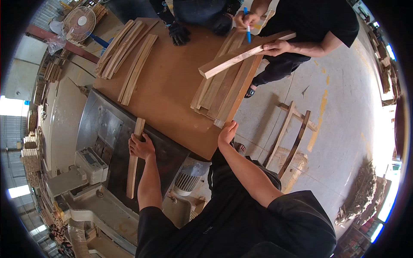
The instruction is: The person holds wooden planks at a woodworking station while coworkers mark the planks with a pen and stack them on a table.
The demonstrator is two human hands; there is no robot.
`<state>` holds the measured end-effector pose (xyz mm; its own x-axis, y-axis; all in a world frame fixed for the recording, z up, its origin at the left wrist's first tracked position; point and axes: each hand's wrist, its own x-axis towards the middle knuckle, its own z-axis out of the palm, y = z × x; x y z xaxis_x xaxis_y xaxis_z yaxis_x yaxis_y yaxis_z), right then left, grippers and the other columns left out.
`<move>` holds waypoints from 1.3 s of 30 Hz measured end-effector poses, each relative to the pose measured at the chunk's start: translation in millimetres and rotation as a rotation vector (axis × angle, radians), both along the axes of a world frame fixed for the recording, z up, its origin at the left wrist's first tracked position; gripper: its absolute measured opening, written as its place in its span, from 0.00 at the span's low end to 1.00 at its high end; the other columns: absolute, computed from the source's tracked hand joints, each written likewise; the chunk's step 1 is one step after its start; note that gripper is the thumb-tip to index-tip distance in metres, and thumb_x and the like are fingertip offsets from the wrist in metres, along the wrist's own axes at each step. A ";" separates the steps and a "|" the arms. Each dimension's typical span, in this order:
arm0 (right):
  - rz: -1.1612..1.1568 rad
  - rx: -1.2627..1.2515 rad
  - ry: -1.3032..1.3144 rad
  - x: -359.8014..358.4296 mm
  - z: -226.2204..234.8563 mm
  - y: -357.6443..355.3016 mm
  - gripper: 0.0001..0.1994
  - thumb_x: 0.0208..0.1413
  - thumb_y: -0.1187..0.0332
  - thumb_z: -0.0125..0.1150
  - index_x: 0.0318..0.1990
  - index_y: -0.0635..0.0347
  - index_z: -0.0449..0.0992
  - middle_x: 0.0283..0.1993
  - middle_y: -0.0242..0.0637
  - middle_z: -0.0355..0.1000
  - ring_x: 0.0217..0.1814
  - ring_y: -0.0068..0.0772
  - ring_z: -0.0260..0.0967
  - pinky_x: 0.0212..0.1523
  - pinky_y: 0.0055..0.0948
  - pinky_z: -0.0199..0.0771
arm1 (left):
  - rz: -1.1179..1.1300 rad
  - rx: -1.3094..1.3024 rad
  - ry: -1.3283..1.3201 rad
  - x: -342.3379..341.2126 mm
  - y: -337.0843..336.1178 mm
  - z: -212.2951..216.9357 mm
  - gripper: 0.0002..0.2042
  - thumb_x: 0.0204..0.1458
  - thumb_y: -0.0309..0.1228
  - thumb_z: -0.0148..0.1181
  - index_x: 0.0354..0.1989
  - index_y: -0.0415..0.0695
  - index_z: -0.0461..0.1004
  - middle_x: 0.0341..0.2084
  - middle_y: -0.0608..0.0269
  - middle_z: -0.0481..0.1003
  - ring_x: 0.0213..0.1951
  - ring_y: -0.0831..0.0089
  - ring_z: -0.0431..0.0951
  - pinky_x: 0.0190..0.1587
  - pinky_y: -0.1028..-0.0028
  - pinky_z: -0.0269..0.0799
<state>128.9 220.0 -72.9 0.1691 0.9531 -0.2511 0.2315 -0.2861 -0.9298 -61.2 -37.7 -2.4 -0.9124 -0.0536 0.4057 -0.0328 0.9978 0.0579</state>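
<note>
My left hand (141,146) grips a long narrow wooden strip (132,172) that lies across the dark metal machine table (112,129). My right hand (227,133) reaches to the near edge of the brown worktable (172,86), fingertips touching the near end of a stack of wooden planks (223,92); nothing is held in it. Across the table a person in black holds one plank (241,56) laid crosswise over the stack and has a blue marker (248,28) in the other hand.
Another person's black-gloved hand (179,34) rests on the table's far side. More curved wooden strips (129,56) lie at the table's left. A wooden frame (292,133) lies on the concrete floor at right. A fan (79,23) stands far left.
</note>
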 end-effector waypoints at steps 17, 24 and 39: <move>0.035 0.011 -0.025 4.5 -30.3 5.0 0.21 0.69 0.54 0.34 0.47 0.63 0.69 0.44 0.58 0.71 0.47 0.60 0.67 0.49 0.43 0.66 | -0.014 0.003 0.043 2.9 2.1 0.2 0.26 0.48 0.47 0.59 0.55 0.50 0.68 0.52 0.58 0.69 0.56 0.58 0.67 0.56 0.55 0.58; 0.045 0.043 -0.042 4.9 -25.1 3.6 0.21 0.69 0.53 0.33 0.48 0.62 0.67 0.46 0.54 0.71 0.47 0.56 0.68 0.49 0.42 0.67 | -0.013 0.016 0.087 1.5 2.8 1.4 0.25 0.48 0.48 0.60 0.54 0.49 0.70 0.52 0.58 0.69 0.55 0.58 0.67 0.56 0.56 0.57; 0.008 -0.090 0.011 5.4 -24.2 2.9 0.23 0.69 0.52 0.33 0.49 0.62 0.67 0.45 0.53 0.71 0.47 0.54 0.68 0.49 0.41 0.66 | -0.032 0.058 0.073 -1.8 4.7 4.9 0.25 0.47 0.46 0.61 0.54 0.49 0.70 0.51 0.57 0.69 0.55 0.58 0.67 0.58 0.56 0.55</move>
